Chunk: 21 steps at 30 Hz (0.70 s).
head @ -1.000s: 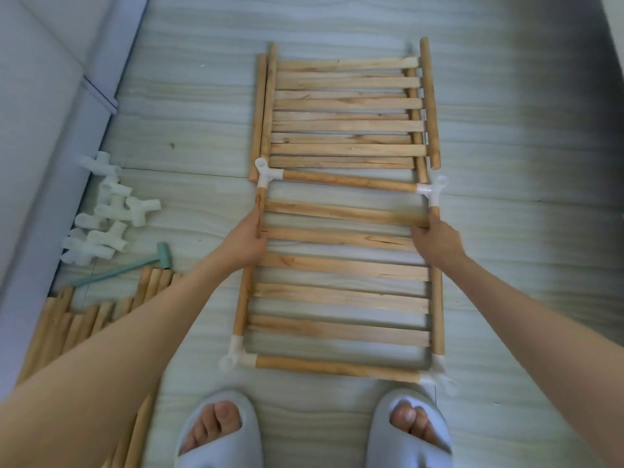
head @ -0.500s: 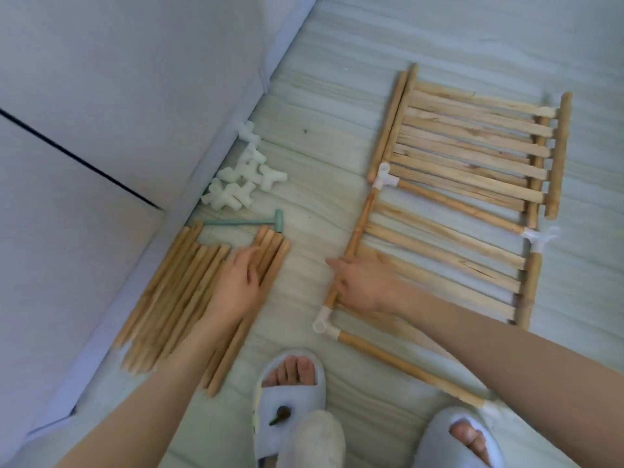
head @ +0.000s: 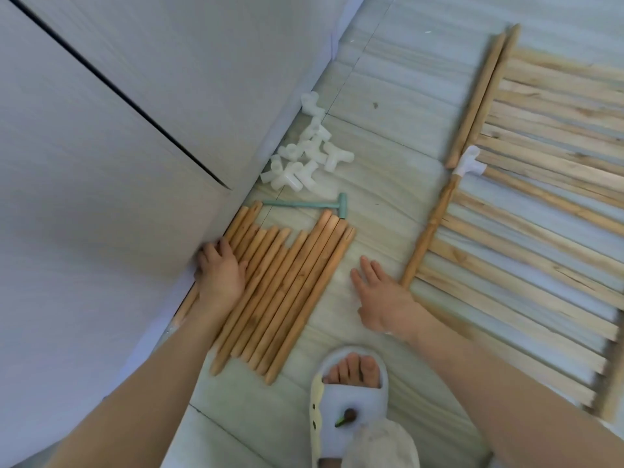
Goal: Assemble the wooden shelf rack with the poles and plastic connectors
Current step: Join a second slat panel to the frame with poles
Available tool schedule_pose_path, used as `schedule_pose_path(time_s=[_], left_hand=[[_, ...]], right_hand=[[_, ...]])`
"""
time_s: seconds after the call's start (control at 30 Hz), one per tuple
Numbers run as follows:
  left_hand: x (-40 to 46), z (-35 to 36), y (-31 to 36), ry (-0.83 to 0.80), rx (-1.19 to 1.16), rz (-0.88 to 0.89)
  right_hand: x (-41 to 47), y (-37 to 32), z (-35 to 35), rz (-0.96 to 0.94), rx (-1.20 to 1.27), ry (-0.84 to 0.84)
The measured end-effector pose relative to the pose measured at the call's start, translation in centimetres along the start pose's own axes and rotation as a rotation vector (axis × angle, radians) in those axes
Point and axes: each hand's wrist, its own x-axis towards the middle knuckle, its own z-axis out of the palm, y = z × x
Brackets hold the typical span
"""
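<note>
The left hand [head: 221, 276] rested flat, fingers loosely spread, on the wall-side edge of the loose poles [head: 280, 292] lying on the floor [head: 381, 204]. The right hand [head: 381, 295] lay flat on bare floor, fingers apart, holding nothing, between the poles and the part-built rack [head: 526, 224]. Plastic connectors [head: 304, 157] and a green mallet [head: 314, 206] lay just beyond the poles.

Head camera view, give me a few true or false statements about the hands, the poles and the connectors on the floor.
1. The left hand rests on the loose poles. True.
2. The right hand holds the green mallet. False: the right hand is open over bare floor, and the mallet lies untouched.
3. The loose white connectors lie near the wall. True.
4. The slatted shelf frame has no connector fitted. False: a white corner connector sits on its side pole.
</note>
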Motion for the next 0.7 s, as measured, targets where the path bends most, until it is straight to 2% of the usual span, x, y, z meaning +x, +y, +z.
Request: schedule_pose_path(time_s=[0.17, 0.33, 0.53, 0.7], left_hand=[[0.2, 0.7, -0.1, 0.021, 0.071, 0.022], [0.7, 0.5, -0.1, 0.027, 0.099, 0.147], [3.2, -0.5, 2.2, -0.13, -0.034, 0.057], [4.5, -0.4, 2.4, -0.065, 0.005, 0.082]], right_hand=[[0.0, 0.0, -0.5, -0.001, 0.021, -0.029], [0.0, 0.0, -0.4, -0.002, 0.005, -0.019], [0.2, 0.4, -0.3, -0.01, 0.004, -0.035], [0.4, 0.7, -0.1, -0.022, 0.005, -0.04]])
